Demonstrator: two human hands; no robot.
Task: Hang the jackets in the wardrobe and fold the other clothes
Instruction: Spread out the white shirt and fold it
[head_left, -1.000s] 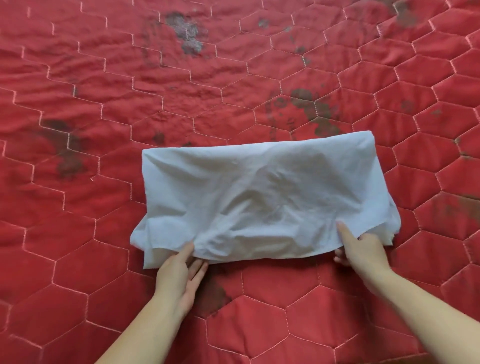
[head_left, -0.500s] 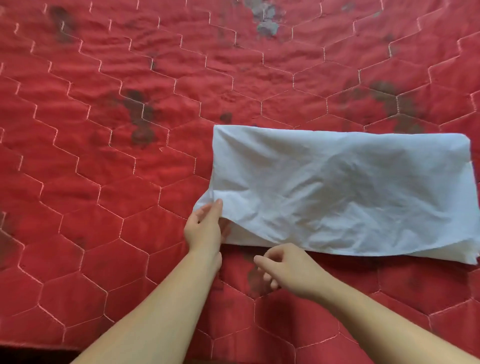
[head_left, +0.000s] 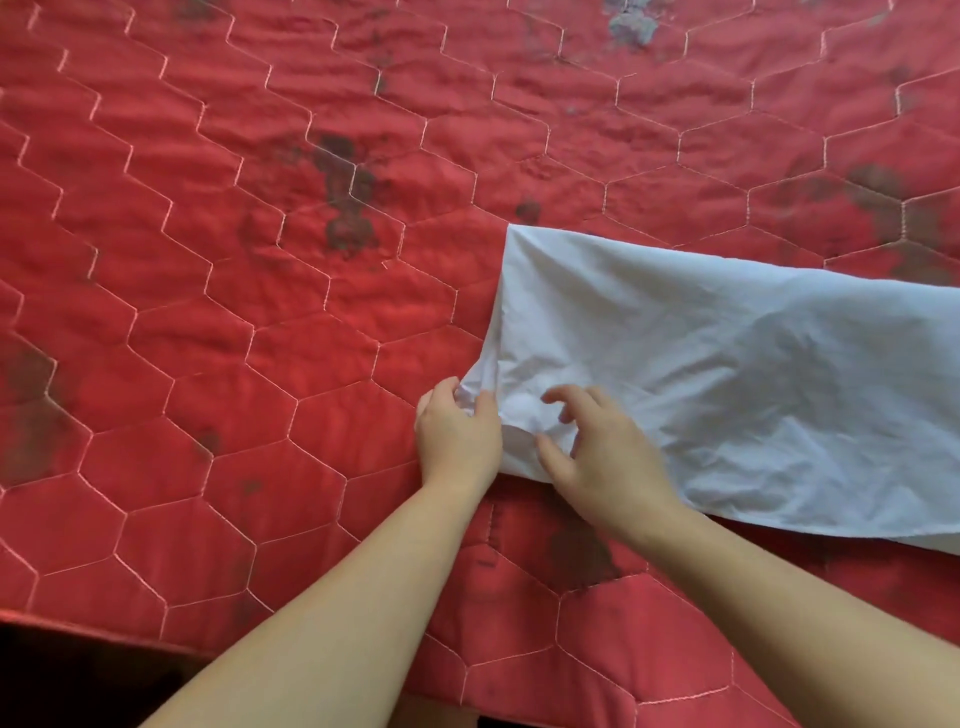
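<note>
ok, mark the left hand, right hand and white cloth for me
left hand (head_left: 457, 441), head view, back of the hand.
right hand (head_left: 602, 457), head view, back of the hand.
white cloth (head_left: 727, 374), head view, middle of its wrinkled top layer.

Both hands have gathered at the near left corner of the white garment (head_left: 727, 374). The right hand (head_left: 597, 457), which held the right end 1 second ago, now hovers there with fingers curled, while the left hand (head_left: 457, 441) has closed its grip, bunching the cloth's corner upward.
</note>
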